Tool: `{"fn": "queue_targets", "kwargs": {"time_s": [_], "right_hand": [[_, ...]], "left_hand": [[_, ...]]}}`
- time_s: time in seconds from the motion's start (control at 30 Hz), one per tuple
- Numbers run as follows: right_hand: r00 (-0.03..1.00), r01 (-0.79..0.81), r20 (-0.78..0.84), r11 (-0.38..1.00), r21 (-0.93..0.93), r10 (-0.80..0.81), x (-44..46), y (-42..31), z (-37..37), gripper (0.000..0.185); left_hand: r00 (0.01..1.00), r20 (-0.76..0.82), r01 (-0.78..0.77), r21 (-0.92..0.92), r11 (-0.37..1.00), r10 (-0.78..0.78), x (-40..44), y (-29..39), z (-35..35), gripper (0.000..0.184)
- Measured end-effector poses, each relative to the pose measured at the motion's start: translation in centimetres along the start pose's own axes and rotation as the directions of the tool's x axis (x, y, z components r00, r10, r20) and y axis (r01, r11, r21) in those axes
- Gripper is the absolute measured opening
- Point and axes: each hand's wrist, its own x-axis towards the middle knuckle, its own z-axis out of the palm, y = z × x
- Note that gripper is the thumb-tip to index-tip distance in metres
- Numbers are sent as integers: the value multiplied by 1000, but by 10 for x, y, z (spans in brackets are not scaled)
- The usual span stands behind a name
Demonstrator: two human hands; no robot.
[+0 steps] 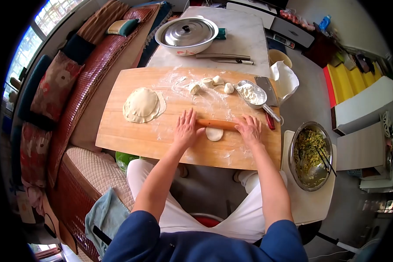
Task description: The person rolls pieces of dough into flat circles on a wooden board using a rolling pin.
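A wooden rolling pin point(217, 124) lies across a small round of dough point(214, 134) on the floured wooden board point(118, 131). My left hand point(186, 129) rests flat on the pin's left end, fingers stretched out and spread. At its right end, my right hand point(249, 130) lies over the pin with fingers extended. Left of my hands is a stack of flat dough rounds point(141, 105). Beyond the pin, several small dough lumps point(194, 89) sit in scattered flour. A metal scoop of flour point(251, 93) stands near a cleaver point(266, 89) at the board's right side.
Behind the board, a lidded white basin point(187, 36) and a knife point(236, 61) are on the table point(244, 26). At right, a metal bowl of chopped filling point(311, 156) holds chopsticks. A sofa point(89, 78) runs along the left.
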Motion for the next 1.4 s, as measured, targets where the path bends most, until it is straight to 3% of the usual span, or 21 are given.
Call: {"fn": "queue_targets", "kwargs": {"time_s": [0.07,0.2,0.3,0.4,0.5,0.6,0.7,0.8,0.93,1.07,1.17,1.37,1.4], "right_hand": [[998,-48,54,997,52,46,-16,11,6,37],[998,-17,61,993,116,10,-72,15,3,36],[999,12,43,995,103,-17,-57,-4,-7,35],[999,17,33,997,75,-20,-14,0,5,34],[998,-54,33,991,122,50,-6,9,16,34],[1000,-25,12,990,140,23,-50,24,24,36],[1000,13,19,994,111,-15,-72,3,6,34],[998,59,24,996,68,-61,-20,-13,-3,34],[998,-52,50,989,142,46,4,3,18,30],[1000,4,-3,964,267,-3,-57,25,33,33],[999,37,-2,988,150,-37,-61,-2,5,35],[997,-42,73,992,118,34,7,-6,22,32],[998,-41,59,990,134,33,3,0,25,33]], "left_hand": [[999,24,-41,-4,999,41,6,7,-5,84],[981,109,-158,-40,987,161,-77,28,-20,92],[990,67,-123,-8,992,123,-74,17,-7,94],[998,-56,6,-5,1000,-6,-15,-6,15,95],[996,0,90,-66,994,-90,15,-8,14,97],[996,23,-84,-82,993,87,-36,4,7,97],[986,81,-140,-80,987,147,-82,11,-12,97],[1000,-5,-20,-43,999,20,-34,-12,4,92],[998,-31,56,-55,997,-58,21,-21,7,84],[984,93,-144,-88,986,152,-52,-5,-8,92],[980,92,-167,-117,979,178,-90,0,-14,93],[996,-50,67,-119,991,-74,13,-33,9,89],[999,-25,34,-97,995,-36,12,-30,9,88]]}}
